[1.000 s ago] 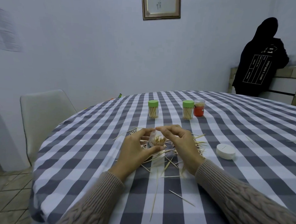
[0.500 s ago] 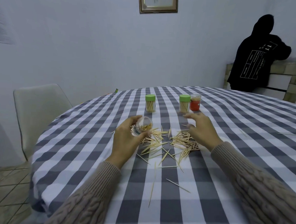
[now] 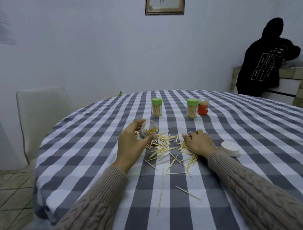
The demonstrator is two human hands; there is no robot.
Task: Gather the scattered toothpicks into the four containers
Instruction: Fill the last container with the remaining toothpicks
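Observation:
My left hand [image 3: 131, 142] grips a clear open container [image 3: 147, 131], tilted with its mouth toward me and some toothpicks inside. A pile of scattered toothpicks [image 3: 165, 149] lies on the checked tablecloth [image 3: 87, 147] between my hands. My right hand [image 3: 198, 143] rests palm down on the right part of the pile, fingers bent over the toothpicks. Two filled containers with green lids [image 3: 156, 107] [image 3: 192, 108] and a red container [image 3: 203, 109] full of toothpicks stand upright farther back.
A white round lid [image 3: 230, 148] lies right of my right hand. Single toothpicks [image 3: 161, 192] lie nearer the front and at the far right. A white chair [image 3: 42, 118] stands at the table's left. A person in a black hoodie [image 3: 267, 58] stands at a counter, back right.
My left hand carried the container away to the left and tilted it. My right hand left the container's mouth and came down onto the toothpick pile. The head turned slightly.

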